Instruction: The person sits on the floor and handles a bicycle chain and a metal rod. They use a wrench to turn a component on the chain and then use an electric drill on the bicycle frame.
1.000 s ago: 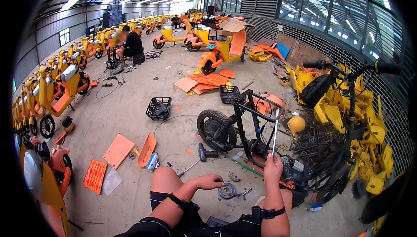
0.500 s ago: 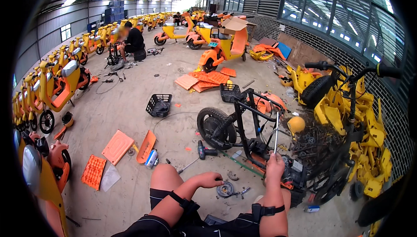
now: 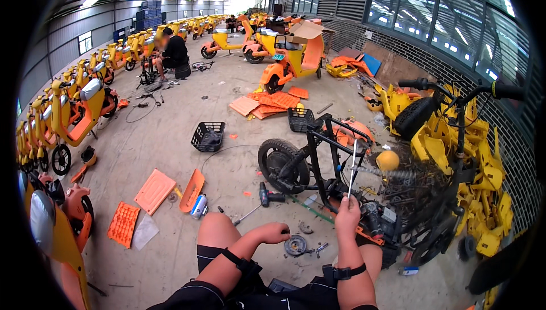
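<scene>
My right hand (image 3: 347,214) is closed around the lower end of a long silver metal rod (image 3: 354,165), which points up toward the black scooter frame (image 3: 327,162). From the rod's middle a ridged, motion-blurred shaft (image 3: 389,173) runs off to the right. Over my knee, my left hand (image 3: 273,233) has its fingers curled in; whatever they may hold is hidden. Just beyond it, a round metal part (image 3: 295,246) lies on the floor. A cordless drill (image 3: 271,196) rests by the frame's wheel (image 3: 278,165).
Yellow body panels (image 3: 483,196) are heaped along the right wall. Black baskets (image 3: 208,136) and orange panels (image 3: 154,190) lie on the floor, with a spray can (image 3: 198,207) nearby. Handlebars (image 3: 460,96) rise at the right. Yellow scooters (image 3: 74,114) line the left; a person (image 3: 174,54) crouches farther back.
My right hand has shifted left and slightly down, and the rod leans more to the left at its base. The side shaft has become more blurred. My left hand has drawn in slightly, fingers more curled.
</scene>
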`<state>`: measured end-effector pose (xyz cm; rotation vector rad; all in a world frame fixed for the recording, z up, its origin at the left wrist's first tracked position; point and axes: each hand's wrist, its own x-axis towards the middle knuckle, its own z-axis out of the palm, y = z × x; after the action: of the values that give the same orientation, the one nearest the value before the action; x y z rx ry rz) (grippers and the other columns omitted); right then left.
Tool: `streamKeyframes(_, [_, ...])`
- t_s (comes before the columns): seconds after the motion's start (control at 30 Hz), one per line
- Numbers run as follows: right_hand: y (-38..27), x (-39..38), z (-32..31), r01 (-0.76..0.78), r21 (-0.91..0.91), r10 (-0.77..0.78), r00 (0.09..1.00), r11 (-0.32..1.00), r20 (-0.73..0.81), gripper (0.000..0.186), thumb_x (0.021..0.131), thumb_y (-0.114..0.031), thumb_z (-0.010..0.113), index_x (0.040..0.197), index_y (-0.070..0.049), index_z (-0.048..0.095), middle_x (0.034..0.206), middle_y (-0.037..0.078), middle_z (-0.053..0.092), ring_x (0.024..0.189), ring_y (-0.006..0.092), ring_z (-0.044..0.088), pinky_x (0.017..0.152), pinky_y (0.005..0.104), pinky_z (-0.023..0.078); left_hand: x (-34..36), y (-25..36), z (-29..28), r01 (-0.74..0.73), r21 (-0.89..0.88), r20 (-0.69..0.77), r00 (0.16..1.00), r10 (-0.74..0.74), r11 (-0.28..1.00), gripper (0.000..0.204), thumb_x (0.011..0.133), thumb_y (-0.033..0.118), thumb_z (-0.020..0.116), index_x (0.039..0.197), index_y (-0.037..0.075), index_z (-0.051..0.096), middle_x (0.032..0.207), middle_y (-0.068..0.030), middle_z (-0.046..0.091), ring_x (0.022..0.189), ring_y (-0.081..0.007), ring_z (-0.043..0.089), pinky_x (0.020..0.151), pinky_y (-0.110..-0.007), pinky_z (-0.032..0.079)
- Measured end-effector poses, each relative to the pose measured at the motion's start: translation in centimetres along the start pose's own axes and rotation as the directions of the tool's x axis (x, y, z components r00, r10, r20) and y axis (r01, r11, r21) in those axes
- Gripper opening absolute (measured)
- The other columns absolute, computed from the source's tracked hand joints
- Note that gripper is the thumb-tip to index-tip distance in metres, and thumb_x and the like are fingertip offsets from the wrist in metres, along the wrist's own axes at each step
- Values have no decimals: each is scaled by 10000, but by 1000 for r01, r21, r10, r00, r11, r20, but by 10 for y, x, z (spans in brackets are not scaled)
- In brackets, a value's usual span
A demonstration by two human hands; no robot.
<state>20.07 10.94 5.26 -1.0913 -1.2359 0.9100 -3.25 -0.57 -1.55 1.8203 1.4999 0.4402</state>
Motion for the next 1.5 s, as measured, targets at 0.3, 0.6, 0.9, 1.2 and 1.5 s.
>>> streamKeyframes(0.3, [-13, -12, 5, 45, -24, -43, 996, 999, 76, 254, 1000, -143, 556, 1180, 29, 608, 994, 48, 648, 868, 106, 591, 785, 254, 466, -1, -2, 0, 24, 40, -8, 1000, -24, 999, 403, 928, 377, 579, 1125, 37, 669, 1076, -206, 693, 1016, -387, 644, 891, -451, 506])
streamKeyframes(0.6, [-14, -11, 6, 56, -47, -47, 984, 997, 172, 276, 1009, -188, 564, 1177, 26, 614, 985, 43, 670, 783, 76, 563, 699, 240, 450, -1, -5, 2, 38, 75, -11, 999, -37, 996, 400, 916, 368, 595, 1141, 44, 662, 1075, -205, 692, 1016, -382, 646, 888, -445, 509])
streamKeyframes(0.9, [-39, -13, 4, 32, 72, -37, 996, 997, 77, 285, 1034, -206, 520, 1183, 33, 570, 964, 49, 630, 848, 100, 575, 774, 253, 464, -5, 1, 0, 79, 94, 4, 997, -79, 992, 395, 911, 358, 596, 1148, 49, 661, 1080, -199, 694, 1025, -377, 645, 891, -442, 508])
streamKeyframes(1.2, [-39, 1, 5, 86, 218, -81, 996, 972, -34, 282, 1061, -219, 442, 1179, 16, 540, 736, -39, 422, 600, 37, 354, 511, 213, 278, -1, -8, 6, 91, 130, 10, 996, -93, 987, 398, 910, 350, 588, 1169, 55, 655, 1081, -207, 691, 1027, -382, 643, 894, -454, 505])
streamKeyframes(1.5, [-49, 21, -21, 74, 428, 21, 977, 901, -212, 253, 1066, -273, 426, 1048, -47, 539, 635, -57, 378, 503, 38, 309, 437, 232, 238, -7, -6, 2, 96, 121, -9, 995, -96, 988, 401, 906, 349, 592, 1165, 49, 656, 1077, -214, 689, 1027, -386, 642, 891, -459, 505])
